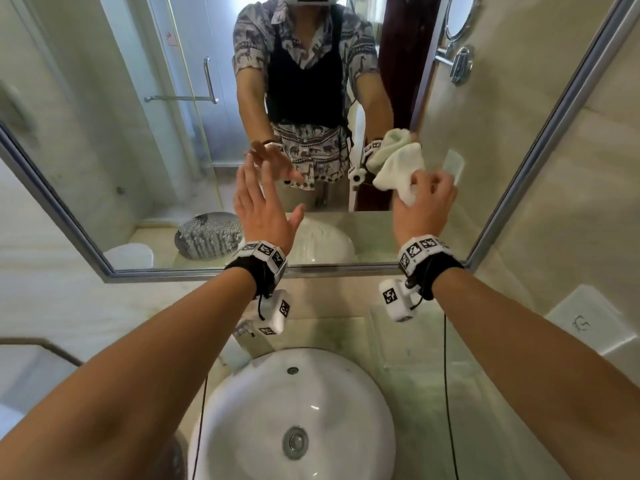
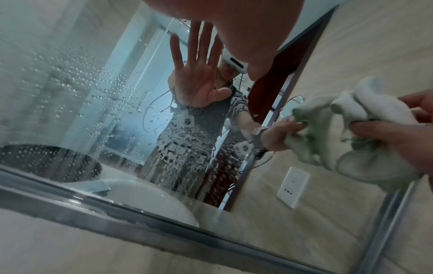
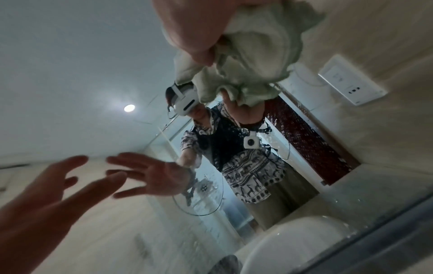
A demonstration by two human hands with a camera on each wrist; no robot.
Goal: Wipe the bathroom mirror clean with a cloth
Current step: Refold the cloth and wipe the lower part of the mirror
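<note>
The metal-framed bathroom mirror [image 1: 138, 133] fills the wall ahead; its glass [image 2: 82, 83] is covered with water droplets on the lower left. My right hand [image 1: 426, 199] grips a bunched pale green-white cloth [image 1: 398, 171] up against the glass near the mirror's lower right. The left wrist view shows that cloth [image 2: 374, 107] in the right hand's fingers [image 2: 386, 129]; from the right wrist, the cloth [image 3: 257, 46] hangs from the hand. My left hand [image 1: 263, 213] is raised flat with its fingers spread, fingertips at or just off the glass. It holds nothing [image 3: 58, 194].
A round white basin [image 1: 294, 410] with a faucet [image 1: 242, 327] sits on the marble counter below the mirror. A white wall plate [image 1: 588, 320] is at the right. A small round mirror on an arm [image 1: 457, 15] is mounted at the upper right. Thin cables hang from both wrists.
</note>
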